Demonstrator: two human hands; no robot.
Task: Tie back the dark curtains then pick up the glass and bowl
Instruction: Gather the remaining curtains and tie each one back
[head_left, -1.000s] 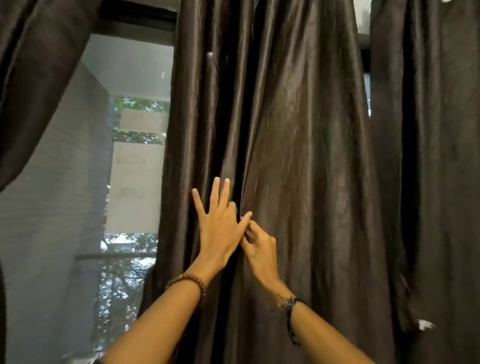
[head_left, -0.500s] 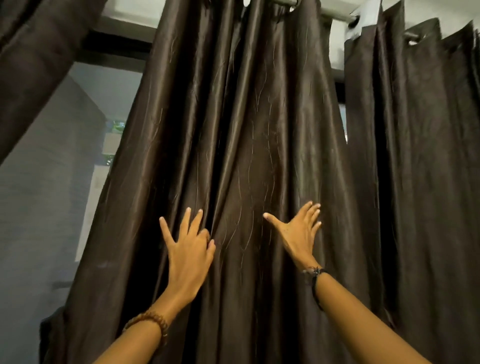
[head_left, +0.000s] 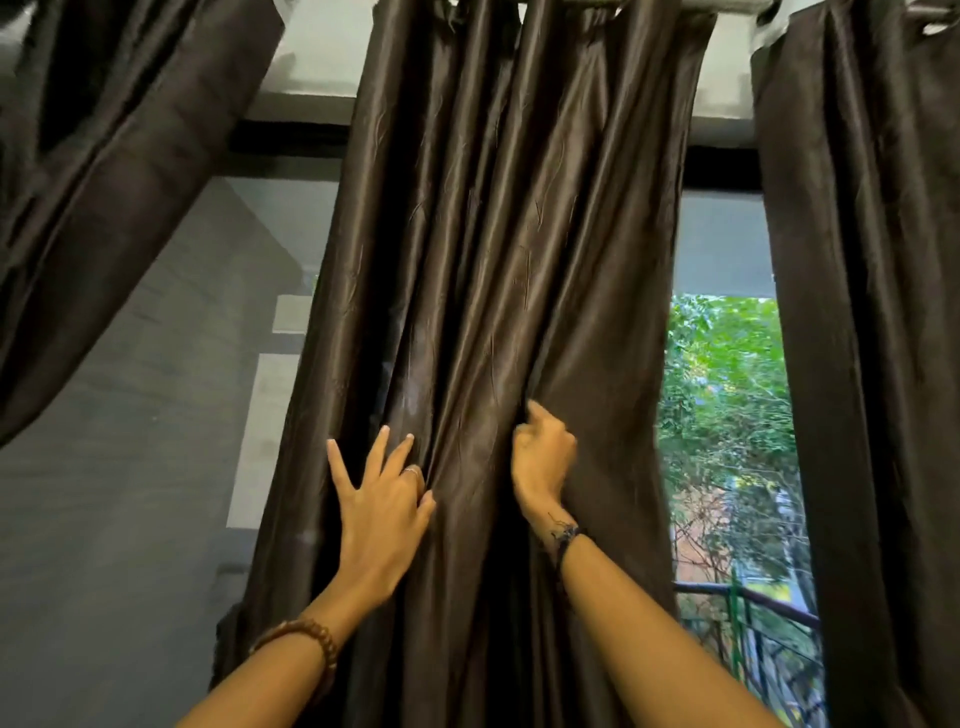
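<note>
My right hand has its fingers curled into a fold of the middle dark curtain and pinches the cloth there, so this grip is closed on the curtain. My left hand lies flat on the same curtain, a little lower and to the left of the right hand, with the fingers spread and straight; it presses the cloth and grips nothing. There is a ring on one finger of this hand, a bead bracelet around the left wrist and a dark string band around the right wrist.

The middle curtain hangs from the rod at the top and is gathered in many folds between my two hands. To the right of this curtain there is an open gap of window where green trees and a railing show outside. Beyond this gap, further right of the middle curtain, hangs a second dark curtain. To the upper left of the middle curtain a third dark curtain is drawn sideways, and between them I see a grey mesh screen. The glass and the bowl are not in my view.
</note>
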